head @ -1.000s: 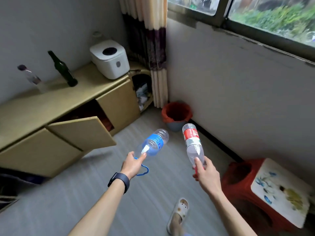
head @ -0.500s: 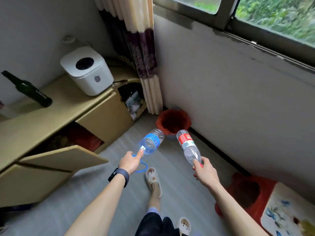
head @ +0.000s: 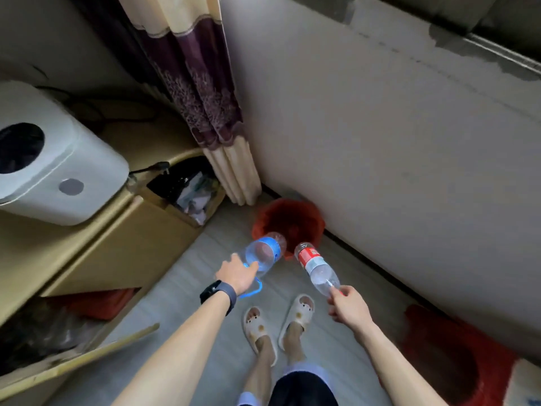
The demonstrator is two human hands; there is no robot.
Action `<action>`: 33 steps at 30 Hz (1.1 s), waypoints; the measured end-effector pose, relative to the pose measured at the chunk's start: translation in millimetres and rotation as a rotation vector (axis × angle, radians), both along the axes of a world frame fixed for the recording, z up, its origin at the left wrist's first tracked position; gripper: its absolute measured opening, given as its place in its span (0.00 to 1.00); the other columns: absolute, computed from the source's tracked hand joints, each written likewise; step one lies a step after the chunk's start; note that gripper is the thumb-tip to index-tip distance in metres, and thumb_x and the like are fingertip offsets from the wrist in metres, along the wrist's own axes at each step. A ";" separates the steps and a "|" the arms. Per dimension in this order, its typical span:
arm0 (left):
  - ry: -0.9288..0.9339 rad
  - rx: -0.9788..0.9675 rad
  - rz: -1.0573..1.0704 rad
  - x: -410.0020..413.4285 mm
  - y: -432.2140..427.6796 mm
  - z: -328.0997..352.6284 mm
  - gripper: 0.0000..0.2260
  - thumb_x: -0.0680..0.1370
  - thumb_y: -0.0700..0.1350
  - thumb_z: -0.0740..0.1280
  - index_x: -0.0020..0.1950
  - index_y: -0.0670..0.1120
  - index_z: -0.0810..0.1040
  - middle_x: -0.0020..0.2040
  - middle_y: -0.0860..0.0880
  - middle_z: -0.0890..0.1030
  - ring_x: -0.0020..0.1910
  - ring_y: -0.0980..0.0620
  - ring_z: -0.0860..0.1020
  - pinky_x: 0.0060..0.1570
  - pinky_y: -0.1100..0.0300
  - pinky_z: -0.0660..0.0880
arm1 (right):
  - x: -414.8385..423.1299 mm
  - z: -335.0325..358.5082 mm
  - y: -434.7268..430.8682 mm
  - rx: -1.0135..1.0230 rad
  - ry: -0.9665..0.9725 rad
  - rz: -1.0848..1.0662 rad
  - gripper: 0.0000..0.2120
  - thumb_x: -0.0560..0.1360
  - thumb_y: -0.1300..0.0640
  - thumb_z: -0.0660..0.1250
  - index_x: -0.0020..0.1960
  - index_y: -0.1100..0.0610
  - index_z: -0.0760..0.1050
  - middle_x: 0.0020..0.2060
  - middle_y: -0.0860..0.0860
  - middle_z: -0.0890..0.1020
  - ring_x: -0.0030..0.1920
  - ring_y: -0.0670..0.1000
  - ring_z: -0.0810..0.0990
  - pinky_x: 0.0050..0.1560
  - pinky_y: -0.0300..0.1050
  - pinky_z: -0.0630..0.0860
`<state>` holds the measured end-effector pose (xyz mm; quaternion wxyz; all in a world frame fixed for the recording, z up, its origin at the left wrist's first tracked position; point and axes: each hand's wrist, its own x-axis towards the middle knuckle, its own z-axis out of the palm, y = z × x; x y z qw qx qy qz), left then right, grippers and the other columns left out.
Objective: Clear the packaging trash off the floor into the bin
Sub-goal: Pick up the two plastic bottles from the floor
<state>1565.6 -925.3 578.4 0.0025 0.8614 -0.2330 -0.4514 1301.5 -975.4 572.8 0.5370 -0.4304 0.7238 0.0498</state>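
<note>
My left hand (head: 236,276) grips the neck end of a clear plastic bottle with a blue label (head: 265,253), a blue carry loop hanging under the hand. My right hand (head: 348,307) pinches the neck of a clear bottle with a red label (head: 314,266). Both bottles point forward, their bases over the near rim of the red bin (head: 304,218), which stands on the floor against the wall below the curtain.
A tan cabinet (head: 128,247) runs along the left with a white appliance (head: 49,174) on top and an open door low down. A curtain (head: 205,106) hangs in the corner. A red stool (head: 450,356) sits at right. My sandalled feet (head: 278,323) stand on the grey floor.
I have stepped closer to the bin and looked further down. Both hands carried the bottles forward until their bases reach the bin's rim.
</note>
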 end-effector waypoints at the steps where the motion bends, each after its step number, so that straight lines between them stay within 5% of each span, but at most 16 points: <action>1: -0.003 -0.007 -0.027 1.4 -15.5 -10.9 0.31 0.76 0.62 0.61 0.73 0.45 0.64 0.63 0.39 0.76 0.61 0.38 0.75 0.59 0.51 0.71 | 8.5 -12.6 -10.8 -0.009 -0.001 -0.004 0.16 0.72 0.44 0.61 0.53 0.54 0.74 0.33 0.49 0.84 0.29 0.48 0.81 0.46 0.53 0.81; 8: -0.026 -0.027 -0.114 7.0 -98.5 -115.7 0.26 0.79 0.58 0.61 0.72 0.45 0.64 0.65 0.37 0.71 0.63 0.35 0.73 0.60 0.49 0.70 | 54.2 -130.0 -87.4 -0.009 0.114 0.184 0.22 0.74 0.37 0.59 0.56 0.54 0.72 0.48 0.56 0.84 0.48 0.59 0.83 0.52 0.51 0.79; 13: -0.027 -0.054 -0.150 3.8 -126.5 -184.7 0.25 0.79 0.55 0.62 0.72 0.45 0.64 0.64 0.38 0.68 0.58 0.34 0.75 0.55 0.49 0.72 | 78.2 -200.0 -131.6 -0.041 0.218 0.460 0.21 0.80 0.44 0.59 0.60 0.60 0.75 0.57 0.61 0.81 0.57 0.62 0.80 0.51 0.47 0.74; 22: -0.023 -0.099 -0.259 -6.2 -163.5 -304.2 0.25 0.79 0.56 0.61 0.74 0.47 0.62 0.67 0.41 0.67 0.58 0.35 0.76 0.56 0.47 0.75 | 111.4 -317.2 -174.8 -0.269 0.338 0.782 0.21 0.78 0.45 0.59 0.63 0.59 0.67 0.56 0.63 0.79 0.53 0.65 0.80 0.48 0.52 0.75; 27: -0.003 -0.096 -0.432 -7.7 -163.5 -340.8 0.20 0.80 0.52 0.58 0.71 0.47 0.66 0.64 0.41 0.71 0.60 0.39 0.74 0.58 0.47 0.72 | 119.9 -360.1 -173.0 -0.270 0.462 1.028 0.26 0.77 0.42 0.59 0.70 0.55 0.66 0.59 0.58 0.79 0.61 0.62 0.74 0.60 0.54 0.69; 33: -0.047 -0.114 -0.545 -11.7 -153.7 -342.6 0.23 0.79 0.52 0.59 0.73 0.48 0.64 0.65 0.43 0.71 0.62 0.41 0.71 0.57 0.48 0.70 | 112.8 -368.1 -156.7 -0.297 0.510 1.157 0.24 0.75 0.44 0.60 0.68 0.53 0.71 0.62 0.54 0.77 0.63 0.58 0.70 0.62 0.54 0.63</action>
